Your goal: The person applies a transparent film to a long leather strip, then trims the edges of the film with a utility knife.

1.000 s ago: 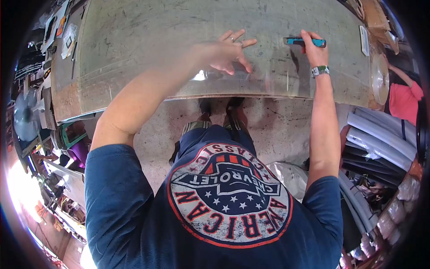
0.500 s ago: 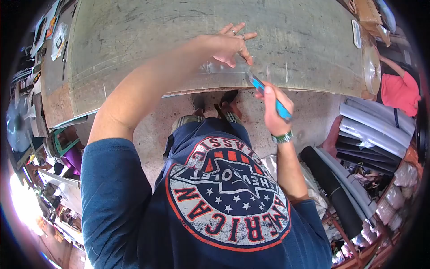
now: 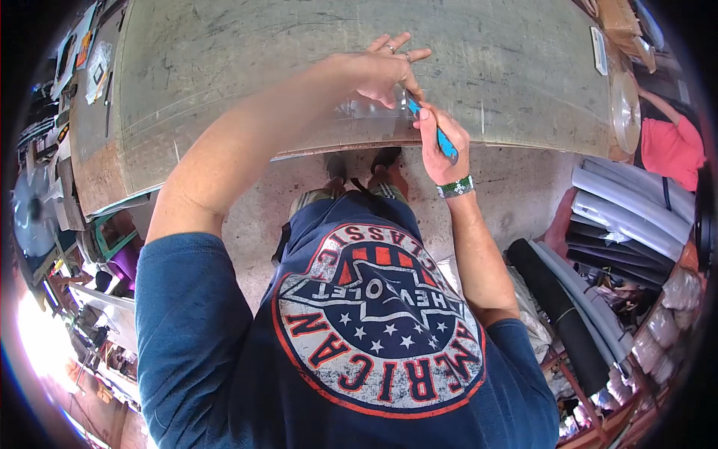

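My right hand (image 3: 443, 138) is wrapped round a blue cutter-like tool (image 3: 446, 144), whose tip points up and left at the tabletop. A green patterned band circles that wrist. Just left of the tool's tip, my left hand (image 3: 389, 72) rests over the worn grey-green table (image 3: 262, 52), its fingers spread and rings on two of them. Clear, shiny material (image 3: 363, 112) lies under and beside the left hand near the front edge; its outline is hard to make out.
A plastic bag (image 3: 97, 71) and thin tools lie at the table's left end. A white object (image 3: 598, 51) and a clear roll (image 3: 625, 112) are at the right. A person in a pink top (image 3: 671, 153) is beyond. Rolled material (image 3: 557, 314) stands lower right.
My right hand has moved up and left with the blue tool, bringing its tip close beside my left hand. My left hand has barely moved.
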Available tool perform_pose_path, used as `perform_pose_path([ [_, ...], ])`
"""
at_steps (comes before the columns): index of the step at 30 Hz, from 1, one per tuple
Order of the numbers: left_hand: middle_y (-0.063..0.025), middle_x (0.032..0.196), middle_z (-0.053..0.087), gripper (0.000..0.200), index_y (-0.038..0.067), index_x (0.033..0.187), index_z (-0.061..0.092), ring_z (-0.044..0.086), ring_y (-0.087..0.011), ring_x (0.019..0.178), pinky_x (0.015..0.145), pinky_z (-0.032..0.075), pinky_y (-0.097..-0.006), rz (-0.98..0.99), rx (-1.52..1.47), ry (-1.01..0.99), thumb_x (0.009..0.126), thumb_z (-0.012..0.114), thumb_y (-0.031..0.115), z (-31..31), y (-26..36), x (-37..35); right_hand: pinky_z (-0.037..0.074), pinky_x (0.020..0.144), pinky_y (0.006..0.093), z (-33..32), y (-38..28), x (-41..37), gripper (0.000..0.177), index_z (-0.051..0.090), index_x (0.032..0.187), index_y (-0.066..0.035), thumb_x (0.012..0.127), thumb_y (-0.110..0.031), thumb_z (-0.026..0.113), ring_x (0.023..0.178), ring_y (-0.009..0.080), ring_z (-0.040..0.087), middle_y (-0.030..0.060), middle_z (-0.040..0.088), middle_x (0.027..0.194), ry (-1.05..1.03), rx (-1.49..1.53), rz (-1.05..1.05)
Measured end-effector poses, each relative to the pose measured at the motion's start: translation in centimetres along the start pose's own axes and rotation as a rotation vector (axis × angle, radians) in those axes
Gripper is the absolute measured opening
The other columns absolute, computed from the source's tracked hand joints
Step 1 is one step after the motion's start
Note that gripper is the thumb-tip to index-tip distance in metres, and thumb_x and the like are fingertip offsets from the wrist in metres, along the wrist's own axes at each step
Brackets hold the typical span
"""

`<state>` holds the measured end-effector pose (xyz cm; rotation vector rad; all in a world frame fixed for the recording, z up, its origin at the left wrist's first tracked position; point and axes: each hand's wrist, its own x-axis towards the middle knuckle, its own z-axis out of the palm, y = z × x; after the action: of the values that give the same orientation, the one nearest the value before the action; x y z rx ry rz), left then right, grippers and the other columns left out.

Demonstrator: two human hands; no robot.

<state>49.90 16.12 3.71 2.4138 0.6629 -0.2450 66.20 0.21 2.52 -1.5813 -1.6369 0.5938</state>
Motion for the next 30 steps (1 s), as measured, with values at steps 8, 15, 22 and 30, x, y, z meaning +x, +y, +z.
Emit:
perform_pose_path([
  [8,-0.0011,0.174,0.013,0.065,0.042,0.128,0.072,0.001,-0.039,0.16,0.128,0.005,-0.0633,-0.001,-0.02,0.004,0.073,0.087,0.011,0.2,-0.1,0.1,0.055,0.069,0.0317,-0.1,-0.5,0.2,0.026,0.07,0.113,0.006,0.105,-0.016,0.059,0.077,0.0214,0.074,0.0166,0.074,0.092,-0.012,0.025,0.007],
  [15,-0.0007,0.174,0.013,0.067,0.044,0.129,0.071,0.002,-0.0384,0.16,0.128,0.006,-0.0622,0.001,-0.01,0.007,0.072,0.088,0.012,0.2,-0.3,0.2,0.054,0.068,0.0317,0.6,-0.5,0.5,0.022,0.07,0.112,0.006,0.103,-0.011,0.061,0.074,0.0209,0.072,0.0163,0.073,0.089,0.019,-0.05,-0.055],
  [22,-0.0003,0.174,0.012,0.067,0.043,0.129,0.071,0.002,-0.0384,0.16,0.129,0.007,-0.0613,-0.017,0.016,-0.004,0.07,0.089,0.014,0.3,0.0,0.3,0.053,0.072,0.0441,-0.1,-2.1,0.9,0.015,0.068,0.105,0.006,0.097,-0.006,0.062,0.083,0.044,0.068,0.0251,0.069,0.092,-0.053,-0.006,0.013],
  [30,-0.0009,0.174,0.012,0.07,0.043,0.13,0.07,0.003,-0.0393,0.159,0.129,0.007,-0.0601,0.032,0.019,-0.013,0.07,0.088,0.012,0.7,-1.1,0.7,0.054,0.075,0.0382,-6.0,-4.6,-4.5,0.026,0.068,0.118,0.002,0.1,-0.016,0.063,0.077,0.0323,0.069,0.019,0.07,0.085,-0.123,0.015,0.368],
])
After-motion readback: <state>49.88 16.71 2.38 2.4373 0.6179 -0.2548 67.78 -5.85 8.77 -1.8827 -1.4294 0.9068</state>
